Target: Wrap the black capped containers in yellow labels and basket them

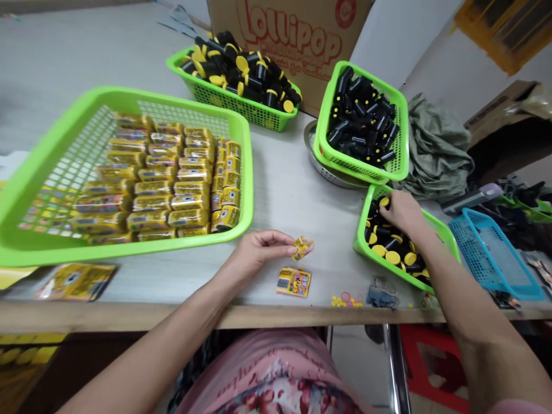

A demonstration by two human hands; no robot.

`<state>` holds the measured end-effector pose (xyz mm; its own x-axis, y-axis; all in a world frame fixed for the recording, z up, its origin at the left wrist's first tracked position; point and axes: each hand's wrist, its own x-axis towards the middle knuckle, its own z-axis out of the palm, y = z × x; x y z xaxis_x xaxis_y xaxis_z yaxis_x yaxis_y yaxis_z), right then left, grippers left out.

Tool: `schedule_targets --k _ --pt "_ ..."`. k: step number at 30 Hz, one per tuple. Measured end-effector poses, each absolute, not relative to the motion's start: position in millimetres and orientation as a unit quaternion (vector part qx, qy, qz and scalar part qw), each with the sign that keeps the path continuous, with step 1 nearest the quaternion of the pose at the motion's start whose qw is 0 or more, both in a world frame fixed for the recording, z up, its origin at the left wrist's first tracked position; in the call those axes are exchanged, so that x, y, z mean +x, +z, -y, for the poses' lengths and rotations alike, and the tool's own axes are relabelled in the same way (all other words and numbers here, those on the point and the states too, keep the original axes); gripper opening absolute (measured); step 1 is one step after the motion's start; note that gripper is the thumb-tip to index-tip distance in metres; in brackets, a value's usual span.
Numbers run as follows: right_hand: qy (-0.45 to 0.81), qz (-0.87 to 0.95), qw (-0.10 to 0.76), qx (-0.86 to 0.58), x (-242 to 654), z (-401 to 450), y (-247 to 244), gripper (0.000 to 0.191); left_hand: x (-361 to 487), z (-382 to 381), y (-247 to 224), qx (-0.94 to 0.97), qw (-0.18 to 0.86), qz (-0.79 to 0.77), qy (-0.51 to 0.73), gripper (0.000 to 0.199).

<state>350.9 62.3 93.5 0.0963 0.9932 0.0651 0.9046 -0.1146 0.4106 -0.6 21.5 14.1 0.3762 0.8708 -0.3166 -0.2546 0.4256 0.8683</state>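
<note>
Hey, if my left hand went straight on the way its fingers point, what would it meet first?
Past the yellow printed piece it holds, your left hand would probably meet the green basket your right hand is in; its height is unclear, so it might pass above.

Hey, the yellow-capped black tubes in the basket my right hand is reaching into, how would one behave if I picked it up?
The tubes look round-sided, so one laid on its side would probably roll. Their shiny, smooth, plastic-looking surface suggests they're stiff and perhaps slightly slippery.
</note>
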Motion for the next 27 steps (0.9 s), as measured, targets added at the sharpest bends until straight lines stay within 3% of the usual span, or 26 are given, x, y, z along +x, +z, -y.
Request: schedule_targets --k 1,3,5,7,9,12,27 --pt "0.165 -0.635 0.062 0.752 351.8 -56.5 95.4 0.038 -0.6 -21.6 13.7 0.376 0.74 -0.408 0.381 0.027" --pt "0.12 -0.592 -0.167 0.78 345.5 -41.0 98.5 0.045 -0.3 -21.7 12.3 0.378 0.74 -0.408 0.378 0.028" --pt "-0.018 -0.549 -0.393 0.738 324.6 -21.9 98.7 0.047 0.1 -21.5 10.3 0.387 0.739 -0.408 0.373 0.029" --pt "-0.211 -0.53 -0.485 0.662 290.9 -4.0 94.1 0.042 0.7 -20.6 8.2 0.396 0.734 -0.41 0.37 0.029" --pt "-0.371 -0.509 -0.49 0.603 253.4 6.9 84.2 0.04 1.1 -19.5 6.6 0.404 0.726 -0.415 0.37 0.028" --pt "-0.482 -0.478 -0.475 0.56 213.3 8.9 64.0 0.044 1.0 -18.2 6.3 0.417 0.713 -0.421 0.375 0.028" --pt "-0.483 -0.432 -0.525 0.551 198.0 5.3 24.5 0.038 4.0 -19.3 6.7 0.426 0.667 -0.452 0.411 0.019"
